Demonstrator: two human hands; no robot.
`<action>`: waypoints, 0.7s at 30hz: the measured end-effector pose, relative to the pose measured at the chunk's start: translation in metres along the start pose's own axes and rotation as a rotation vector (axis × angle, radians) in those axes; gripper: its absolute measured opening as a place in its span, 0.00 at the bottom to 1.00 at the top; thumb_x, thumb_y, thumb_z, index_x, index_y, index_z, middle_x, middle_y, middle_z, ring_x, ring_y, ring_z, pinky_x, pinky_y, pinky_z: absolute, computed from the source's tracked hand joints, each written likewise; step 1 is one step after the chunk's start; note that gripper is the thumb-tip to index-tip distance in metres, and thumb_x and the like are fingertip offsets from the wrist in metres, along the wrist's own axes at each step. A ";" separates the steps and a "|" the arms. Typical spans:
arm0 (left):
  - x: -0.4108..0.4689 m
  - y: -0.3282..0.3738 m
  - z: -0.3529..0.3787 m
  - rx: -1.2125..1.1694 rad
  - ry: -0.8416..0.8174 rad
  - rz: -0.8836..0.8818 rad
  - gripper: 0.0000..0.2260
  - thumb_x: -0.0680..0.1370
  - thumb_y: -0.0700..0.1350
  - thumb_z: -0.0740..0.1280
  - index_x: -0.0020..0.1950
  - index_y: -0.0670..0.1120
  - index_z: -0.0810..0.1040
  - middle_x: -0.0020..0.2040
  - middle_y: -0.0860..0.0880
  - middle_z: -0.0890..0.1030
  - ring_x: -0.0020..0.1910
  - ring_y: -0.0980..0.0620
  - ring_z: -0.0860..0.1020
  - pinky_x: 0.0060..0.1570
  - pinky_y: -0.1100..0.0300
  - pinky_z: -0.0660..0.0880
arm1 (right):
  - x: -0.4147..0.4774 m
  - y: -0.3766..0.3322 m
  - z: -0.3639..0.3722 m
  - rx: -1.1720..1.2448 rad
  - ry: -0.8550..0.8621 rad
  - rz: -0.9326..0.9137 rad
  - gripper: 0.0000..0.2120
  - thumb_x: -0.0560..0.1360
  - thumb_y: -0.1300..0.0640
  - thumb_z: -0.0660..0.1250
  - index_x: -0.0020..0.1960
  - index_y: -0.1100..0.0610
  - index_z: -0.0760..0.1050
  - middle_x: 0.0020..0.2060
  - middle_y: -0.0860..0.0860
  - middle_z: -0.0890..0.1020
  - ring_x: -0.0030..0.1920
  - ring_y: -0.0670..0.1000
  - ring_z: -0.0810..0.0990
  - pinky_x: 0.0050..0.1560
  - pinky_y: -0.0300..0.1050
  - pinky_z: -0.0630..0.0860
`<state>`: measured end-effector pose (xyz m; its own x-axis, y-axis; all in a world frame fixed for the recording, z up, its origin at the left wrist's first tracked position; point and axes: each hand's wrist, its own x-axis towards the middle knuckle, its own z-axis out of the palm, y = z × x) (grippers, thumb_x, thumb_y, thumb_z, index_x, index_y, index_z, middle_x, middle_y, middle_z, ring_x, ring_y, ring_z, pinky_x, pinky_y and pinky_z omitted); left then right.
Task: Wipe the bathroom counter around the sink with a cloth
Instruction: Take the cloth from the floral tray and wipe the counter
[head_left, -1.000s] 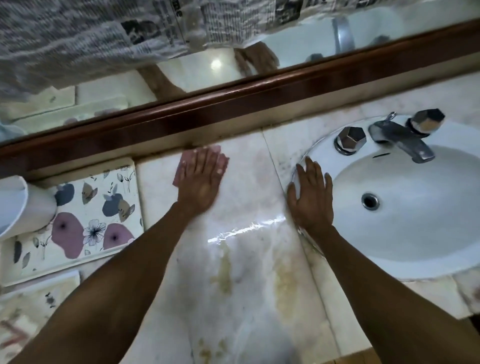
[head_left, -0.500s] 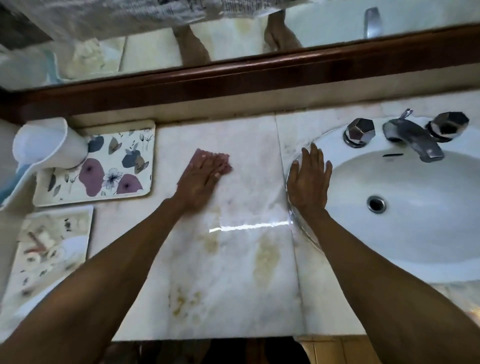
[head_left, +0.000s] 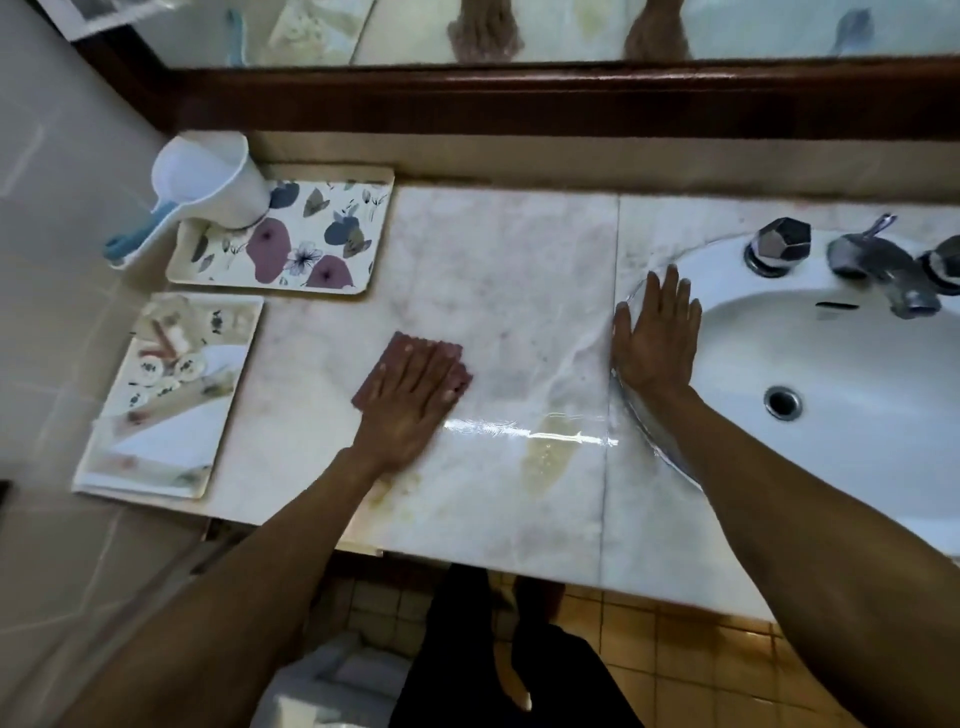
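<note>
A: Step in hand?
B: Wiping, mid-stroke, by the look of it. Centre-left of frame: left hand (head_left: 410, 400) spread flat, pressing pink cloth (head_left: 447, 349) onto marble desk (head_left: 498, 291), cloth edges peeking past fingertips.
A: Next move?
B: Probably a sweep right, toward yellowish stain (head_left: 545, 457).
A: Further right?
B: Right hand (head_left: 657, 338), open, empty, braced flat on sink (head_left: 857, 395) rim, well apart from cloth.

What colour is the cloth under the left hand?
Dusty pink-maroon, with a ribbed texture; the cloth shows in the head view.
</note>
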<state>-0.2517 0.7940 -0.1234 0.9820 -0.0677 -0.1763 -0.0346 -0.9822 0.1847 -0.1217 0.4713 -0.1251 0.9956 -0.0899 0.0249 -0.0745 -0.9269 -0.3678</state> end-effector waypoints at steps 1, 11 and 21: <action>0.017 0.005 -0.002 -0.015 0.019 -0.062 0.25 0.84 0.60 0.45 0.82 0.61 0.46 0.82 0.59 0.44 0.82 0.52 0.41 0.78 0.40 0.48 | -0.006 0.003 -0.001 0.014 -0.003 -0.023 0.29 0.83 0.46 0.51 0.79 0.60 0.55 0.80 0.59 0.54 0.79 0.60 0.53 0.79 0.57 0.48; -0.007 0.039 0.016 -0.062 0.011 0.091 0.24 0.85 0.59 0.49 0.81 0.63 0.46 0.83 0.58 0.47 0.82 0.54 0.43 0.79 0.48 0.43 | -0.025 0.014 -0.004 0.140 0.002 -0.029 0.32 0.82 0.44 0.51 0.80 0.60 0.53 0.80 0.55 0.56 0.80 0.55 0.51 0.79 0.55 0.52; 0.064 0.047 0.006 -0.104 0.082 -0.347 0.28 0.83 0.61 0.50 0.82 0.56 0.50 0.83 0.48 0.50 0.82 0.44 0.47 0.77 0.41 0.44 | -0.023 0.012 -0.004 0.155 0.025 -0.029 0.30 0.83 0.47 0.53 0.79 0.60 0.55 0.80 0.55 0.57 0.80 0.55 0.52 0.79 0.55 0.53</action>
<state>-0.1919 0.7420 -0.1315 0.9438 0.2842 -0.1687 0.3176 -0.9211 0.2254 -0.1457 0.4606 -0.1265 0.9954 -0.0745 0.0600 -0.0341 -0.8622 -0.5055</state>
